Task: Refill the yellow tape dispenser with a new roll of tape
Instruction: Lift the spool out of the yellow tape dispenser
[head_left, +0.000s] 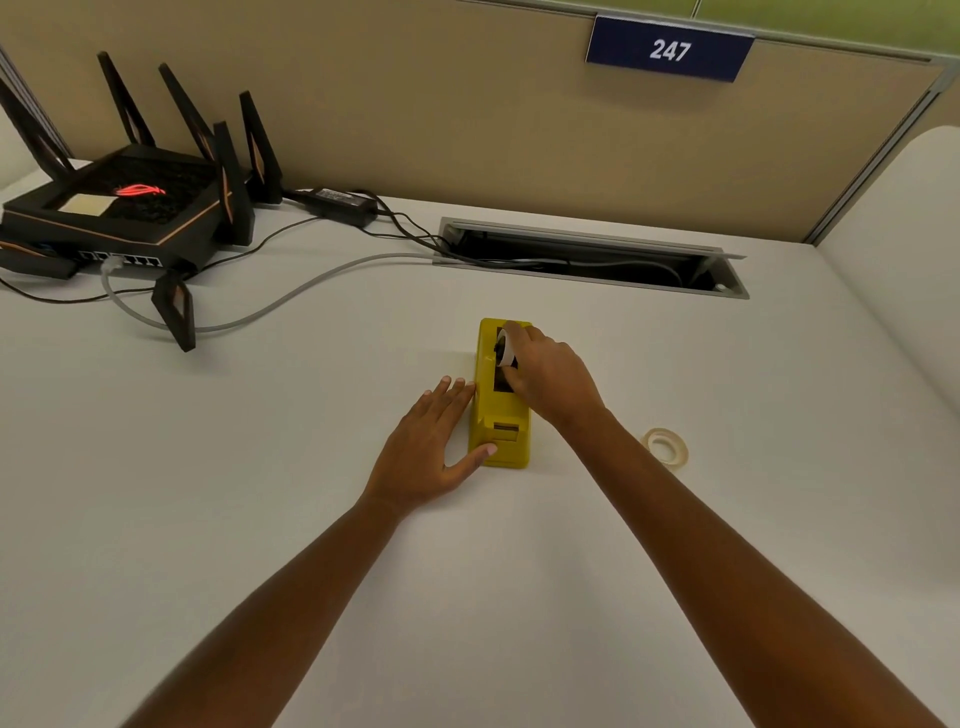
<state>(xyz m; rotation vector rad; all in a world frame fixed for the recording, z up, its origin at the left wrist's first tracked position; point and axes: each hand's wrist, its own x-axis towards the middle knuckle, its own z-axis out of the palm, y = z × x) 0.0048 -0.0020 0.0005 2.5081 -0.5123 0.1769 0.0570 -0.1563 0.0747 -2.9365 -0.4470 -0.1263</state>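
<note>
yellow tape dispenser (500, 415): blocky yellow body, dark open well on top, standing mid-tabletop (260, 493), well in from every edge. well contents: a tape roll (506, 349) on a dark hub, upright, pinched by the right hand (551, 375) fingers. left hand (434, 449) fingers spread flat against the dispenser's left side, thumb on its near end. second tape roll, clear (667, 448), lying flat toward the right edge.

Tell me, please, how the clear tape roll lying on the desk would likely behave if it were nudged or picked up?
The clear tape roll lies flat on the desk, so a nudge would probably slide it rather than roll it. It looks thin and mostly hollow, so likely light. Set on edge, its round shape could let it roll away.
</note>
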